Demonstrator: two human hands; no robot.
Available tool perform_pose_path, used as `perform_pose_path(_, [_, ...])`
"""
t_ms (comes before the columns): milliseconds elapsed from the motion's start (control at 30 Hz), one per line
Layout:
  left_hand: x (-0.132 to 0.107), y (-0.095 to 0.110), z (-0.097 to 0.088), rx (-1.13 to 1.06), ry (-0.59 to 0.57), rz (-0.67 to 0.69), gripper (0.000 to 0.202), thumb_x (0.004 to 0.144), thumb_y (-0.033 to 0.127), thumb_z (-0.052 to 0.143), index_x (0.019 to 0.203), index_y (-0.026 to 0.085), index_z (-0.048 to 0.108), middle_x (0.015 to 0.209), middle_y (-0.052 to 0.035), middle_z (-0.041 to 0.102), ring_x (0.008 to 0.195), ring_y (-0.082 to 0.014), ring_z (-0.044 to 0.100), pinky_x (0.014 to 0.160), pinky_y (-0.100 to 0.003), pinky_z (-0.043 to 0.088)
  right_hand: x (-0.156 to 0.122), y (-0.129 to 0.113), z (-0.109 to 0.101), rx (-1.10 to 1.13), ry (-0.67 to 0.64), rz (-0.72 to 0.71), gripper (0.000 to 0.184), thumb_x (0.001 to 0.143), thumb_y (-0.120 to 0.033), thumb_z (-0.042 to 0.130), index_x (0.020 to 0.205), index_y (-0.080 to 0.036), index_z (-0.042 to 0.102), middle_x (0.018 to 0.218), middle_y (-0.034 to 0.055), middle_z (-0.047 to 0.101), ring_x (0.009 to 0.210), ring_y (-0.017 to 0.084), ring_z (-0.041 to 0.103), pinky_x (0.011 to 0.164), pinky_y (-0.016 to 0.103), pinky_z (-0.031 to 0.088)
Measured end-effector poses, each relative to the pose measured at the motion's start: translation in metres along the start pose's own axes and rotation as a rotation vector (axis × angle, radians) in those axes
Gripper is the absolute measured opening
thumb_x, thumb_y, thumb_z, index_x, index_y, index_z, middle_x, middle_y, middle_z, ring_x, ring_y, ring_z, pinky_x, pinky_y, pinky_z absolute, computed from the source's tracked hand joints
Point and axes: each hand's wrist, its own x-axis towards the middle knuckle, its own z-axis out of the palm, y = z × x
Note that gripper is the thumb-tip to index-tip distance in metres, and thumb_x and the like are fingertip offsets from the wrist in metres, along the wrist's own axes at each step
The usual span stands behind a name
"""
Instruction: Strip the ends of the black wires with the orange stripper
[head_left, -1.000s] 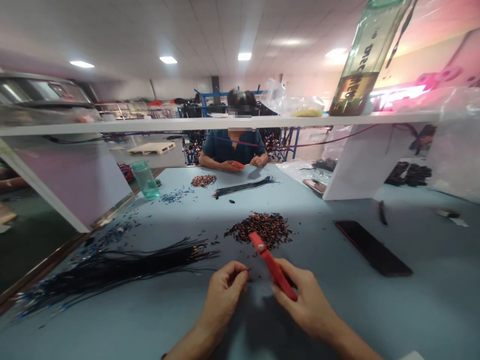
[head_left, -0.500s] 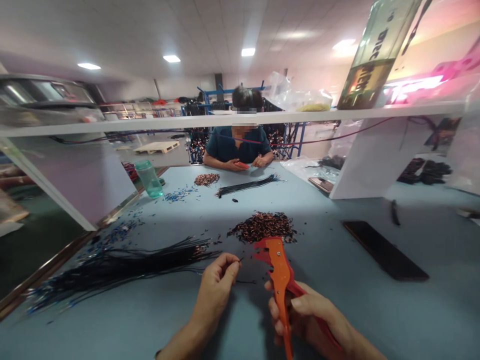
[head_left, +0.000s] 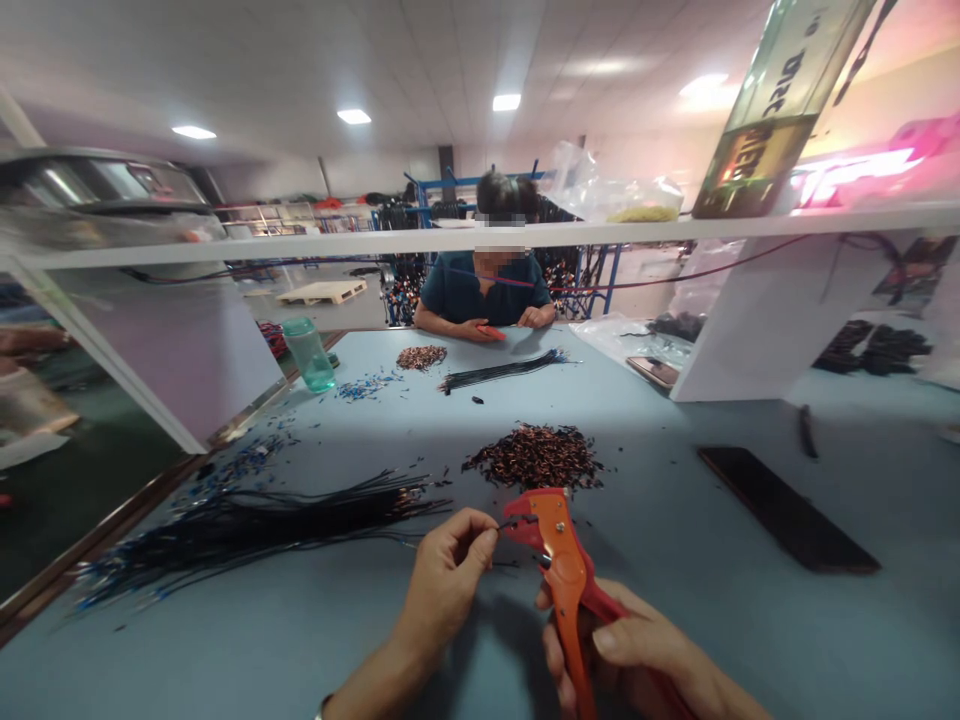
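Observation:
My right hand [head_left: 637, 655] is wrapped round the handles of an orange wire stripper [head_left: 564, 580], its jaws pointing up and away from me. My left hand [head_left: 448, 580] pinches a short black wire [head_left: 514, 521] and holds its end at the stripper's jaws. A bundle of long black wires [head_left: 247, 525] lies on the blue table to the left of my hands. Just beyond the stripper sits a pile of dark and copper-coloured wire bits [head_left: 536, 457].
A black phone [head_left: 787, 508] lies at right. Across the table a person in a dark shirt [head_left: 484, 290] works with another red tool, wires [head_left: 502, 370] and a scrap pile [head_left: 420, 356]. A green cup [head_left: 307, 353] stands far left. A white shelf [head_left: 450, 240] spans overhead.
My right hand turned the stripper from flat to upright with its jaws facing the wire. My left hand brought the wire end from near the table up to the jaws.

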Motion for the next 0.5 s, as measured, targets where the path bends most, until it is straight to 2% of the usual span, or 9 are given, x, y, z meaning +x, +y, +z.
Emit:
perform_pose_path(267, [-0.0028, 0.0056, 0.0005, 0.019, -0.022, 0.022, 0.022, 0.081, 0.036, 0.055, 0.072, 0.016, 0.056, 0.059, 0.0048, 0.039, 0.057, -0.0113, 0.035, 0.054, -0.022, 0.029, 0.0017, 0.0058, -0.006, -0.03, 0.012, 0.033, 0.041, 0.07, -0.028, 0.071, 0.108, -0.013, 0.062, 0.087, 0.0114, 0.072, 0.072, 0.023, 0.071, 0.066, 0.034, 0.053])
perform_pose_path(500, [-0.0038, 0.0075, 0.0002, 0.044, -0.019, 0.049, 0.024, 0.081, 0.037, 0.055, 0.07, 0.015, 0.056, 0.062, 0.0034, 0.042, 0.058, -0.0114, 0.036, 0.055, -0.022, 0.03, -0.0024, -0.0006, 0.0015, -0.045, 0.068, 0.05, 0.042, 0.069, -0.028, 0.073, 0.106, -0.013, 0.062, 0.083, 0.0077, 0.069, 0.07, 0.02, 0.068, 0.067, 0.033, 0.05])
